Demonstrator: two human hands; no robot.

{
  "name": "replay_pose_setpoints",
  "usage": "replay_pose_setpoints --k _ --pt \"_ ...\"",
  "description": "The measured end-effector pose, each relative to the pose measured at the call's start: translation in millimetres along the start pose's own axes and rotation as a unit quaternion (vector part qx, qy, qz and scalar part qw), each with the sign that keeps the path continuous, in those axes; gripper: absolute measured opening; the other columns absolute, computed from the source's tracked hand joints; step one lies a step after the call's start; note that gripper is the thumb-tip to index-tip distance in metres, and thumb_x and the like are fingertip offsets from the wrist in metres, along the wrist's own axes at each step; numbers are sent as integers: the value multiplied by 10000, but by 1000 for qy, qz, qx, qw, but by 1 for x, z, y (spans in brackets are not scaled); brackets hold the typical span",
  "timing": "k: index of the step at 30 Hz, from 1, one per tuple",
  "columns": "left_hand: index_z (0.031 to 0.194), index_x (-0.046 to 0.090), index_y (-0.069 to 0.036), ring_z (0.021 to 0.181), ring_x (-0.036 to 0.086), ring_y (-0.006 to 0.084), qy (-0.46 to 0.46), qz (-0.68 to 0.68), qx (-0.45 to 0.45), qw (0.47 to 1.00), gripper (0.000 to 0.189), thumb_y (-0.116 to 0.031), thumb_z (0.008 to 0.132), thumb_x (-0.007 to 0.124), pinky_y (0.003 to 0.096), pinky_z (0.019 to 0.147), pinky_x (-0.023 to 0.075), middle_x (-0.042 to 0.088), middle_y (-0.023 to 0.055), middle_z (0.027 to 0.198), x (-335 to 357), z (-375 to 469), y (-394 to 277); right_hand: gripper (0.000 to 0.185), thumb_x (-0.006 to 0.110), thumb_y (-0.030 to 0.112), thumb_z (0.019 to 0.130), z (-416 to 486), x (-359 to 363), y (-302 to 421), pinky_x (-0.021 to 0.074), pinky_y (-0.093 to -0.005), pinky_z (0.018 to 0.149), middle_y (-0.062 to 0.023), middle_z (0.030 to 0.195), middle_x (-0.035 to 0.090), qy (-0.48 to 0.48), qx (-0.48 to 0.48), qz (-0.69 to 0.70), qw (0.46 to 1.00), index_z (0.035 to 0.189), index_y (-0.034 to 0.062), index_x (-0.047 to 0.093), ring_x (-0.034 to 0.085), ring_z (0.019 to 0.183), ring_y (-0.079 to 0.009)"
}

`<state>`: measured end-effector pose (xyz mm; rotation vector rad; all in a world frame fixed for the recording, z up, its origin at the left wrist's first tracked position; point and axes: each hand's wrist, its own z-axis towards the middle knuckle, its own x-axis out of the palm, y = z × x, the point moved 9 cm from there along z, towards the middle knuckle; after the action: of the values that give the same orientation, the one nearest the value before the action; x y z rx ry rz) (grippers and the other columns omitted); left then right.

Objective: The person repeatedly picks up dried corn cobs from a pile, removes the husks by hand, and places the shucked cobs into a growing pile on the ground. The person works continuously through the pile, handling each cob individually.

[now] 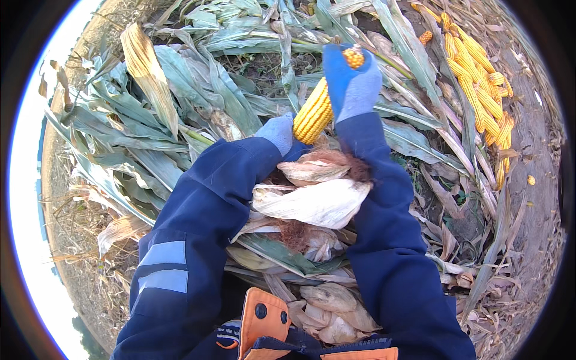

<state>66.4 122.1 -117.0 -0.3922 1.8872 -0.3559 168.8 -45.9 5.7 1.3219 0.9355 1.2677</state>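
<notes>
A yellow ear of corn (313,112) with its kernels bare is tilted between my hands. My right hand (352,81), in a blue and grey work glove, wraps around its upper part. A kernel-covered end (353,58) shows above the fingers, apparently of the same ear. My left hand (280,131), gloved alike, lies against the ear's lower end. Its fingers are mostly hidden, so its hold is unclear. Just below the hands, between my forearms, lie pale dry husks (315,202) with brown corn silk (294,235).
Bare yellow corn ears (481,90) lie in a pile at the right, with a loose piece of corn (531,180) on the soil (535,135) nearby. Cut corn stalks and green-grey leaves (180,85) spread ahead and left. More dry husks (337,310) lie close to my body.
</notes>
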Motion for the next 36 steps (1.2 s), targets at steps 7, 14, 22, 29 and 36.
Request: replay_pose_setpoints --k 7,14,22,29,36 --pt "1271 691 -78 1082 719 433 -70 12 38 997 482 -369 890 737 493 942 568 753 223 1167 6 9 19 509 827 364 857 -143 76 100 596 -428 759 -135 992 701 332 -449 -249 791 1280 125 678 740 901 -304" --pt "1258 699 -87 1001 718 467 -39 41 -9 998 463 -368 894 749 510 853 570 755 242 1049 -15 -12 -14 347 710 320 968 53 -129 82 574 -444 857 -121 1071 727 88 -425 -570 698 1231 97 679 724 953 -320" --pt "1416 567 -25 1049 697 453 -102 -53 20 993 616 -328 911 749 502 934 556 720 254 1110 -36 -24 -33 285 580 239 1019 96 -274 -73 468 -526 1015 -74 1217 688 59 -30 -846 529 1287 164 641 654 1211 -299" --pt "1404 577 -9 1099 663 480 -153 -11 40 987 613 -354 923 734 517 957 539 665 293 1209 -41 -24 -33 435 580 220 1021 104 -356 -119 568 -529 962 -126 1390 593 59 43 -836 545 1448 198 501 633 1283 -362" --pt "1374 609 -24 1106 654 465 -189 27 40 981 560 -345 931 730 503 957 535 662 258 1208 -47 -29 -33 304 554 196 1039 110 -339 -116 599 -517 927 -125 1296 685 147 45 -852 500 1339 152 586 727 1147 -372"
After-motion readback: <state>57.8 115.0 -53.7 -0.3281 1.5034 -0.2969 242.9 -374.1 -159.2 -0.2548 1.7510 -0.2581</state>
